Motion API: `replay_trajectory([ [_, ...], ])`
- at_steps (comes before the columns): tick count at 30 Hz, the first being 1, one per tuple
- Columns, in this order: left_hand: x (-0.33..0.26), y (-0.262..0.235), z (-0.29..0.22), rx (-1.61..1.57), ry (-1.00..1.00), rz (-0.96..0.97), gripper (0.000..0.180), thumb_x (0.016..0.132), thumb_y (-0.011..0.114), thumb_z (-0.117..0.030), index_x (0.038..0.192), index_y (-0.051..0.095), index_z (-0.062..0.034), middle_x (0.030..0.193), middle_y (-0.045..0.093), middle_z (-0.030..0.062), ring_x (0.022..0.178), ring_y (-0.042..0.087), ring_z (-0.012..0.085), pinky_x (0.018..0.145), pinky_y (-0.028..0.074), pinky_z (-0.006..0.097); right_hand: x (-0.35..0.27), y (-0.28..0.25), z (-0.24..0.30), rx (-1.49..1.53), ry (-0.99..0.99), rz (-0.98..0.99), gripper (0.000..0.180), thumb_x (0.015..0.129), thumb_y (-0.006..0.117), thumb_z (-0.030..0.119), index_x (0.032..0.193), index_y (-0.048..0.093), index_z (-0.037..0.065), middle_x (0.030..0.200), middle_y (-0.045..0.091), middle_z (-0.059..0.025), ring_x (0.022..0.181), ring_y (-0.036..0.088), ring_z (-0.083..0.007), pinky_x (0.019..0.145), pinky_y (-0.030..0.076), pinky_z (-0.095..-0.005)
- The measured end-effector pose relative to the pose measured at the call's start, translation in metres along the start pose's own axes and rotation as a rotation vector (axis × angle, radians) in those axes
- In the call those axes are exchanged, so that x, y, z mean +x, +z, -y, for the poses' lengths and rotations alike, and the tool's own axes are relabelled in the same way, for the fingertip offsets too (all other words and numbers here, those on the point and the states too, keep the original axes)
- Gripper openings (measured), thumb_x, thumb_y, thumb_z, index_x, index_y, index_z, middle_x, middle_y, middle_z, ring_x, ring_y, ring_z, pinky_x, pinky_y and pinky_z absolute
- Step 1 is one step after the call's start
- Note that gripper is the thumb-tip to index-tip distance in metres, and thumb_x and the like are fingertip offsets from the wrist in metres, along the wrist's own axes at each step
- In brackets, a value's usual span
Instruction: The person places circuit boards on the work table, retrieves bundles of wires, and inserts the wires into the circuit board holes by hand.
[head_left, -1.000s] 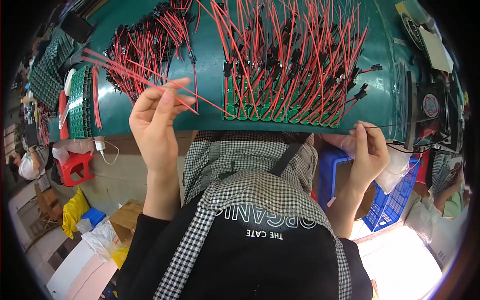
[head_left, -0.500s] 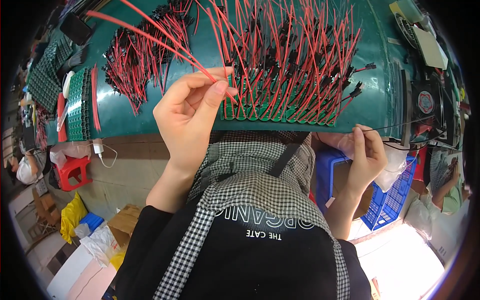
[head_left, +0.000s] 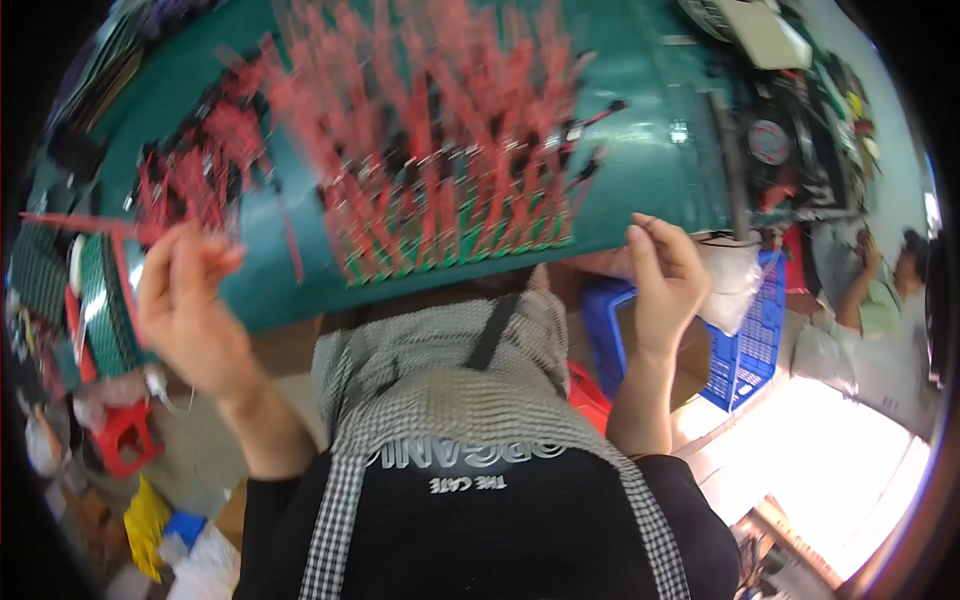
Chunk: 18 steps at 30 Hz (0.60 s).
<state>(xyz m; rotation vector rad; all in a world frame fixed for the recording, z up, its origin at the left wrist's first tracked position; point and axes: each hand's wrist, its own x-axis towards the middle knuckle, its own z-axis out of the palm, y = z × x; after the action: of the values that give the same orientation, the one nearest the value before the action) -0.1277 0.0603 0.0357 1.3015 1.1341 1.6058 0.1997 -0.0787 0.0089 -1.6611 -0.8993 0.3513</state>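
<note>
My left hand (head_left: 195, 310) is raised at the table's left front, blurred by motion. Its fingers are pinched on red wires (head_left: 85, 222) that stretch away to the left. My right hand (head_left: 668, 285) is up at the front edge, right of the boards, thumb and forefinger pressed together. Whatever may be between those fingertips is too small to make out. Between my hands, a row of green circuit boards (head_left: 400, 272) lies along the edge, with many red wires (head_left: 430, 110) with black connectors standing up from it. More red wires with black connectors (head_left: 200, 160) lie in a heap behind my left hand.
The work surface is a green mat (head_left: 640, 150). At the left stand stacked green boards (head_left: 105, 300) and a red stool (head_left: 125, 440). Under the right side is a blue crate (head_left: 745, 340) with a plastic bag (head_left: 735, 285) above it. Another person (head_left: 880, 300) sits at the far right.
My left hand has moved left and down, away from the boards, taking the red wires along. My right hand stays pinched near the edge. The whole view has shifted and tilted.
</note>
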Motion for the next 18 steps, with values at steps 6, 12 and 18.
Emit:
replay_trajectory([
  [6,0.041,-0.133,0.039,0.436,-0.069,-0.157,0.023,0.09,0.062,-0.014,0.105,0.064,0.0022,0.083,0.065,0.0053,0.07,0.06,0.0104,0.064,0.049,0.022,0.061,-0.042,-0.026,-0.401,-0.08,-0.076,0.013,0.08,0.066,0.005,0.091,0.067,-0.001,0.081,0.066,-0.0107,0.074,0.063,-0.0171,0.069,0.048,-0.0272],
  [12,0.05,-0.198,0.056,0.958,-0.057,-0.273,0.027,0.089,0.062,-0.023,0.099,0.068,0.0006,0.074,0.065,0.0034,0.068,0.058,0.0091,0.062,0.046,0.025,0.106,-0.068,-0.046,-0.945,-0.158,0.002,0.023,0.085,0.059,0.021,0.098,0.069,0.004,0.096,0.067,-0.0154,0.091,0.064,-0.0295,0.081,0.049,-0.0383],
  [18,0.058,-0.153,0.036,1.385,-0.075,-0.421,0.022,0.086,0.06,-0.027,0.093,0.069,-0.0086,0.08,0.069,0.0091,0.074,0.066,0.0282,0.067,0.049,0.039,0.119,-0.081,-0.056,-1.013,-0.233,0.056,0.02,0.084,0.064,0.015,0.097,0.067,0.001,0.089,0.065,-0.0108,0.075,0.061,-0.0232,0.07,0.048,-0.0317],
])
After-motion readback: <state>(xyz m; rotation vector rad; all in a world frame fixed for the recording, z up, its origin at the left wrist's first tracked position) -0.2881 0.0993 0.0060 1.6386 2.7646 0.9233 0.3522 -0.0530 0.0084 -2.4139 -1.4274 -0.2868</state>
